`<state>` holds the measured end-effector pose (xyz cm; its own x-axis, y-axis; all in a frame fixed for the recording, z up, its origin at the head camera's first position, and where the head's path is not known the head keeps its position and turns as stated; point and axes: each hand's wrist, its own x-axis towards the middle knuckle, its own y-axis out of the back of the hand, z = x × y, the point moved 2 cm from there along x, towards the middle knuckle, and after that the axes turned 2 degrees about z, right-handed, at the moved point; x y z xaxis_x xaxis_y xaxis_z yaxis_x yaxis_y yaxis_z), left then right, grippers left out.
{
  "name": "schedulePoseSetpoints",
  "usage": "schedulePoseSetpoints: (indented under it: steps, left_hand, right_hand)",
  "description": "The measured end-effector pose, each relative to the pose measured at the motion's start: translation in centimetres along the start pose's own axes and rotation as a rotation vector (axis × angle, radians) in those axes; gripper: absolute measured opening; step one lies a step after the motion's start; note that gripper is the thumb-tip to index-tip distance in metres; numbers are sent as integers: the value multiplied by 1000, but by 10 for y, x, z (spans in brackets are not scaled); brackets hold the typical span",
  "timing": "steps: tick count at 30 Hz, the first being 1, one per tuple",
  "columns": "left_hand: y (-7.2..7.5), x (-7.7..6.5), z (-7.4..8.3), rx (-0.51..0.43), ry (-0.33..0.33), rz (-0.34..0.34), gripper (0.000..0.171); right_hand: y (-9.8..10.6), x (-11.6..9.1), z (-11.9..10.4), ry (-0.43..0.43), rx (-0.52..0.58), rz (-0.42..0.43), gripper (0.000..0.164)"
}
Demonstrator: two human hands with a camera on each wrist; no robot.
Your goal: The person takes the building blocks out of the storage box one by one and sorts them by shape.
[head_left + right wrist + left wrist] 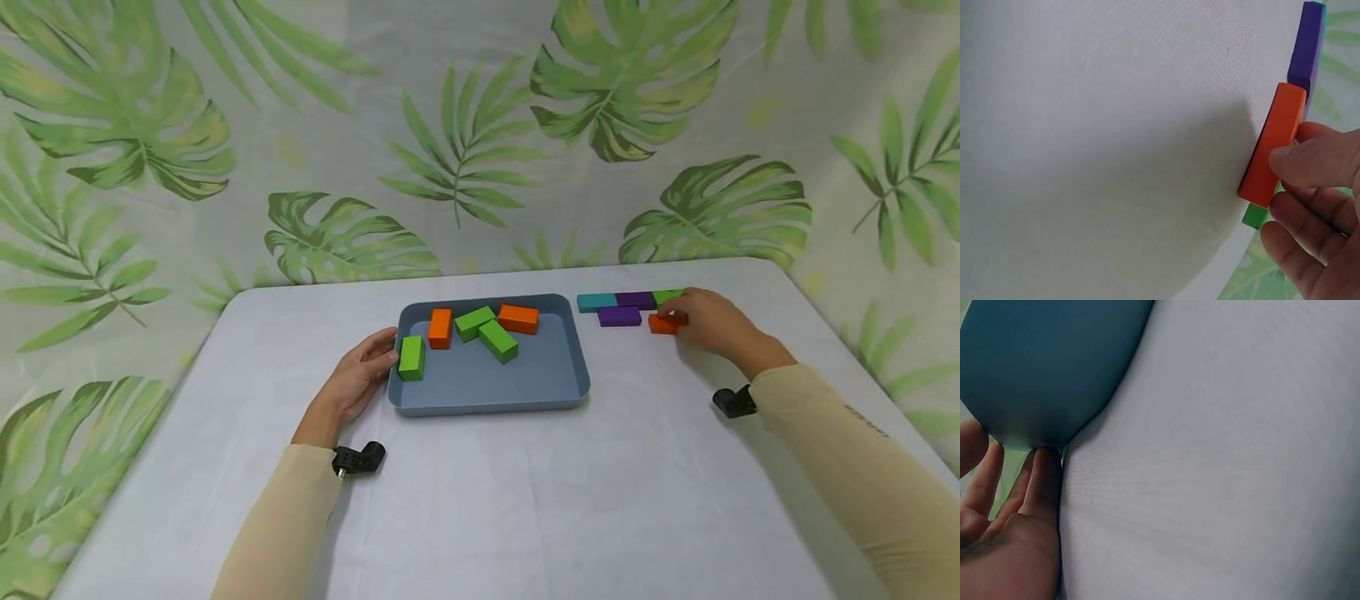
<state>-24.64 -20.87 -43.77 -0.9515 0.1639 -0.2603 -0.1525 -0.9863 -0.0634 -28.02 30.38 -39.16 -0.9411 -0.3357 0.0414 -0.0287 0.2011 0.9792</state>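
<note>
My right hand (pixel 716 327) pinches an orange block (pixel 1280 134) between thumb and fingers, low over the white table. Left of it lies a purple block (pixel 619 317). Behind these, a teal block (pixel 596 302), another purple block (pixel 635 301) and a green block (pixel 666 296) line up end to end, the green one partly covered by the hand. My left hand (pixel 352 382) has its fingertips against the left wall of a blue-grey tray (pixel 495 398), fingers nearly straight. Inside the tray are two orange blocks (pixel 440 329) and three green blocks (pixel 411 358), two of them touching.
A white cloth covers the table (pixel 480 500), whose far edge runs just behind the block row. Leaf-print fabric (pixel 480 142) hangs behind and at the sides. Each wrist wears a small black camera (pixel 360 458).
</note>
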Motion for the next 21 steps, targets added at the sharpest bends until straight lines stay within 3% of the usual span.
schedulePoseSetpoints:
  steps: [14,21]
  left_hand:
    - [1,1,-1,-5,-6,-5,60]
    - [1,1,-2,-11,-3,1,61]
  right_hand:
    - [-6,10,-3,-17,-2,6,30]
    - [-11,13,-7,-34,-14,7,39]
